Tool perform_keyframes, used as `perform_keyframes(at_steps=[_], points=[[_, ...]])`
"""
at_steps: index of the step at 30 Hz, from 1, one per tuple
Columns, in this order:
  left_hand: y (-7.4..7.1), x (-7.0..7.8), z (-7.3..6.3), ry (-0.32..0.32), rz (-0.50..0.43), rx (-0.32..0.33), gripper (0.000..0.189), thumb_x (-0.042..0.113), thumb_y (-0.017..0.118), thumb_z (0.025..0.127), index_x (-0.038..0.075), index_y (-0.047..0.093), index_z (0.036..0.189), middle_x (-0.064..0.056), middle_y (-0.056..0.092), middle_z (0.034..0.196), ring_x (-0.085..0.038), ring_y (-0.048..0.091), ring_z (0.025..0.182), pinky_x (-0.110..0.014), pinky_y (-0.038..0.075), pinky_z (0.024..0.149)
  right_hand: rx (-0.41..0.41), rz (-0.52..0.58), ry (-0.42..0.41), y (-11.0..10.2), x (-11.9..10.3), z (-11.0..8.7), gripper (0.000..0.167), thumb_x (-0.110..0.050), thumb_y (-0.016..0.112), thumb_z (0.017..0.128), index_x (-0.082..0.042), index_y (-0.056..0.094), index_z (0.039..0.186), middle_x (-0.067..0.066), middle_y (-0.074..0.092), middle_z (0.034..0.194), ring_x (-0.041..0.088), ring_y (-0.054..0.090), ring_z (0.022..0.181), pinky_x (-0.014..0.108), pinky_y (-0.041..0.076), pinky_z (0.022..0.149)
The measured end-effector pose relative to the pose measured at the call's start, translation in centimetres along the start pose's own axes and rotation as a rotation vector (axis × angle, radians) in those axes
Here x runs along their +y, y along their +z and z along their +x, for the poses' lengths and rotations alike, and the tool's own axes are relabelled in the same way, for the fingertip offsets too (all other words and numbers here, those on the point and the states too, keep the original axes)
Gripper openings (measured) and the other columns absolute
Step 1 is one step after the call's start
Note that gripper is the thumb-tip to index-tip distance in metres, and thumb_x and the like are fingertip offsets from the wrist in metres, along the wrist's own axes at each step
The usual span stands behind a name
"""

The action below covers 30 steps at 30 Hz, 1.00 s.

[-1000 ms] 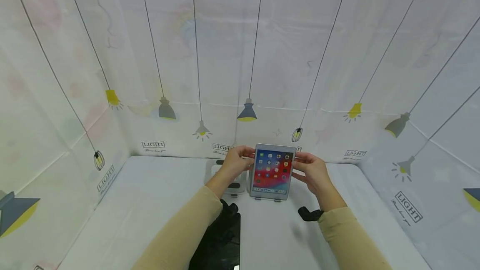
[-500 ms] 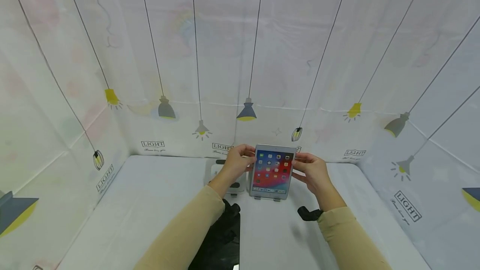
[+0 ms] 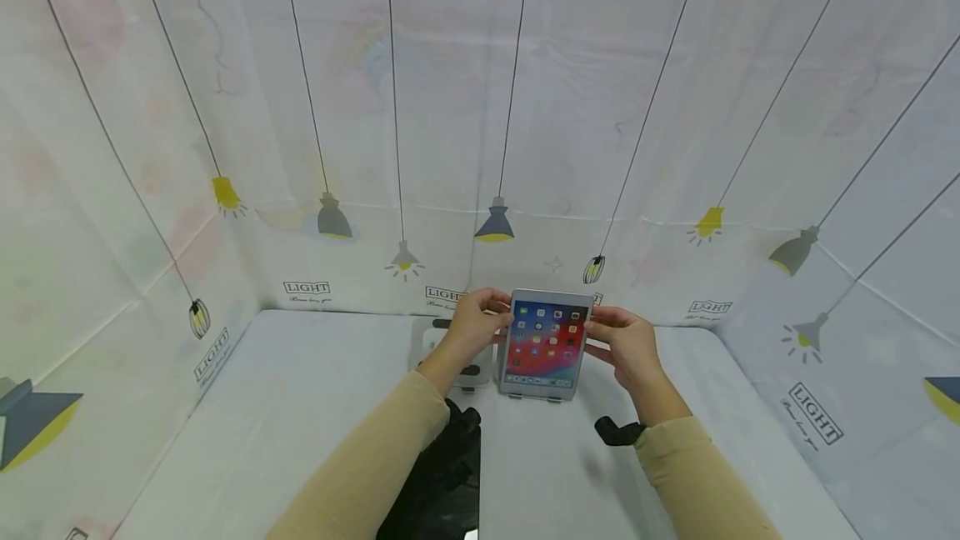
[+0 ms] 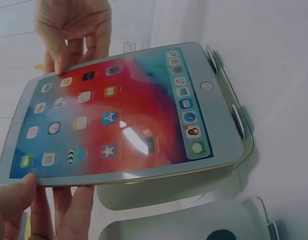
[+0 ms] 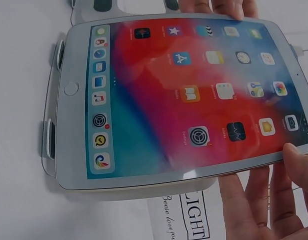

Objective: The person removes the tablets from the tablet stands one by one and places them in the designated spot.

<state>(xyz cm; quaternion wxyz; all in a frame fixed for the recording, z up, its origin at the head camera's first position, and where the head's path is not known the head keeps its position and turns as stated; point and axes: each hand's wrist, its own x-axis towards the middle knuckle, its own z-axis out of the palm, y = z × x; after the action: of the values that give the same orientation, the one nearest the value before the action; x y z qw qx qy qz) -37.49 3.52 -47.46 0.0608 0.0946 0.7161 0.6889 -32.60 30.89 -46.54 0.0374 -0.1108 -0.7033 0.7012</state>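
A silver-framed white tablet, its screen lit with app icons, leans upright with a backward tilt on a pale stand. Two small hooks of that stand catch the tablet's lower edge. My left hand pinches the tablet's left edge near the top, thumb at the front rim and fingers behind. On the opposite edge, my right hand holds it the same way, as the right wrist view shows with the thumb on the rim. Most of the stand is hidden behind the tablet.
A second pale stand with dark pads lies just left of the tablet. Below my left forearm is a black glossy panel, partly covered. A black wrist mount sticks out from my right wrist. A lamp-print curtain hangs behind the white table.
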Motion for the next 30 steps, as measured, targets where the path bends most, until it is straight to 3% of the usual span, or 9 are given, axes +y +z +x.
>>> perform_keyframes(at_steps=[21,30], points=[[-0.2,0.7,-0.6,-0.026,-0.037,-0.022,0.019,0.005,0.076,0.099,0.017,0.077,0.114,-0.006,0.069,0.105,-0.018,0.072,0.091,-0.049,0.069,0.083,-0.019,-0.001,-0.022,-0.5,-0.3,-1.0,0.03,-0.011,0.077,0.1,-0.012,0.076,0.13,-0.008,0.077,0.104,0.013,0.077,0.093,0.042,0.068,0.086],[-0.2,0.5,-1.4,-0.061,-0.033,-0.034,0.019,0.006,0.077,0.098,0.015,0.077,0.114,-0.007,0.069,0.103,-0.019,0.077,0.089,-0.046,0.07,0.079,-0.027,-0.071,-0.02,-0.9,0.0,-1.6,0.034,-0.016,0.076,0.101,-0.01,0.073,0.135,-0.008,0.075,0.105,0.014,0.079,0.094,0.04,0.069,0.083]])
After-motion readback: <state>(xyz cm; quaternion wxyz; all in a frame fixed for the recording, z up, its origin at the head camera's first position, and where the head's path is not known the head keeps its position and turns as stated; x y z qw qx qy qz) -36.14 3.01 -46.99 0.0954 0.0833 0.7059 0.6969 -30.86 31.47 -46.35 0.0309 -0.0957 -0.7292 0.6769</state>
